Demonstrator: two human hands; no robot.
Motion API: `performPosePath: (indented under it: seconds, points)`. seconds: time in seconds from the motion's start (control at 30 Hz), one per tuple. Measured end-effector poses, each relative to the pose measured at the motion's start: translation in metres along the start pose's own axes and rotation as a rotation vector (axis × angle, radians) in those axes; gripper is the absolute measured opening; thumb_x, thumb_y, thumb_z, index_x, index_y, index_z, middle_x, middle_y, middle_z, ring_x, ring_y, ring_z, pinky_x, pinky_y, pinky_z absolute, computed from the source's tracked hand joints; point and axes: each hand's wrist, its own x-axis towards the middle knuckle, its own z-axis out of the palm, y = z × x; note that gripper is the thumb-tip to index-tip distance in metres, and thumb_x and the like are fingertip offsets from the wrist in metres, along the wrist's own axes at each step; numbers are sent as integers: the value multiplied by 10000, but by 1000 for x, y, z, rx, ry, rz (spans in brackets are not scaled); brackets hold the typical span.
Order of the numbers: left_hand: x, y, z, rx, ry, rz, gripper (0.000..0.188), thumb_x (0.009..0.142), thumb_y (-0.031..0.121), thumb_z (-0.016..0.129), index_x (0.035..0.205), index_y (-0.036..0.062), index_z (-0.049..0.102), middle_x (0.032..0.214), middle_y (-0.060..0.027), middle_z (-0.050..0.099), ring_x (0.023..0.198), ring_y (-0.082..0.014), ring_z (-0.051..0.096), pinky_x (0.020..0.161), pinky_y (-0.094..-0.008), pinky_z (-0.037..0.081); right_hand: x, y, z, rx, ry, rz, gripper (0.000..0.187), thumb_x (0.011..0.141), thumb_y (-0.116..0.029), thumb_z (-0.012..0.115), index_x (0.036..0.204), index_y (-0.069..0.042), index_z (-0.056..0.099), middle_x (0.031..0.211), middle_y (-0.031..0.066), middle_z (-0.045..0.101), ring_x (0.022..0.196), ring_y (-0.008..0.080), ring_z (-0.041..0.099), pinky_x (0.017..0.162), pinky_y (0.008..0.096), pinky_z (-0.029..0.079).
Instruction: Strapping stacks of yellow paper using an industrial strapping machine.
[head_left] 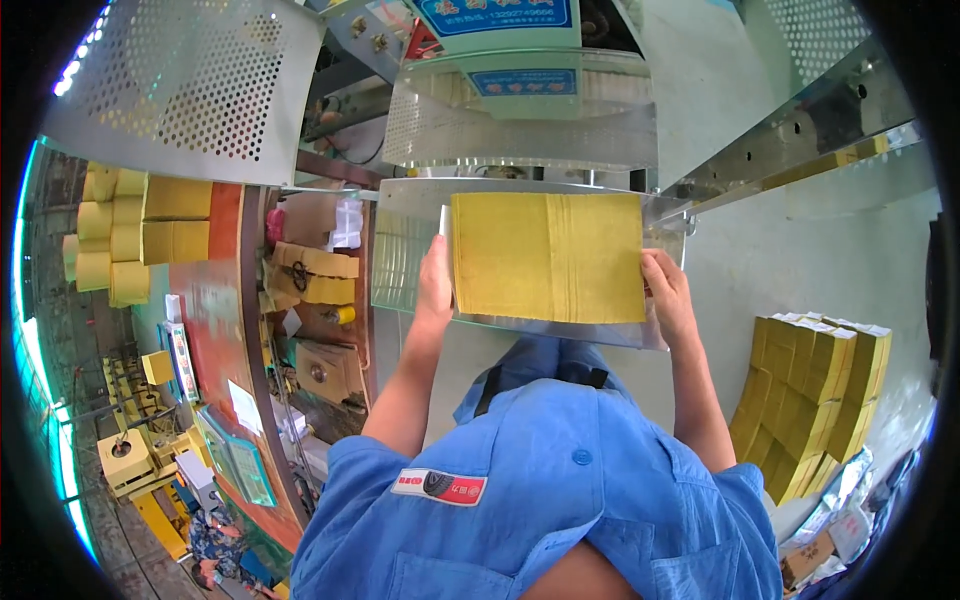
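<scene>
In front of me a rectangular pack of yellow paper lies over a metal and glass ledge of the machine. Creases run across its upper face, and a strip of white shows at its left end. My left hand presses along that left end, its fingers partly hidden behind the edge. At the opposite end my right hand grips the right edge, thumb on the near side and fingers curled. Between them the pack is held level. The ledge shows around the pack.
Beyond the ledge stands a clear guard, with perforated metal panels at the left. A tall stack of yellow packs stands on the floor to the right. On the left is a red-brown table with yellow rolls past it and a cluttered shelf beside it.
</scene>
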Motion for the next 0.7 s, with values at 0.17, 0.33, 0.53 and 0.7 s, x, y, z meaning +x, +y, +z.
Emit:
performPosePath:
  seconds: [0.17, 0.33, 0.53, 0.7]
  points:
    - [0, 10, 17, 207, 395, 177, 473, 1040, 340, 382, 981, -69, 612, 900, -104, 635, 831, -187, 560, 774, -338, 465, 1, -2, 3, -3, -20, -5, 303, 994, -292, 542, 1071, -14, 637, 807, -25, 576, 682, 48, 505, 616, 208, 440]
    - [2, 34, 15, 771, 345, 187, 438, 1035, 317, 397, 996, -62, 614, 866, -177, 642, 805, -254, 585, 781, -366, 467, 1, -3, 3, -12, -23, -11, 295, 998, -279, 536, 1061, -8, 635, 801, -24, 571, 684, 49, 502, 620, 210, 435]
    - [1, 39, 27, 771, 273, 193, 434, 1034, 306, 398, 1138, -59, 610, 1011, -230, 664, 939, -313, 625, 862, -373, 466, -2, -7, 3, 9, -19, 3, 290, 999, -275, 534, 1065, -10, 632, 807, -26, 573, 694, 50, 499, 620, 210, 426]
    - [7, 21, 16, 494, 136, 108, 475, 1040, 351, 395, 1210, -45, 593, 1148, -130, 647, 1054, -224, 593, 950, -320, 430, -3, -11, 4, -6, -19, 4, 279, 994, -263, 536, 1064, -11, 635, 813, -28, 577, 701, 44, 501, 625, 203, 420]
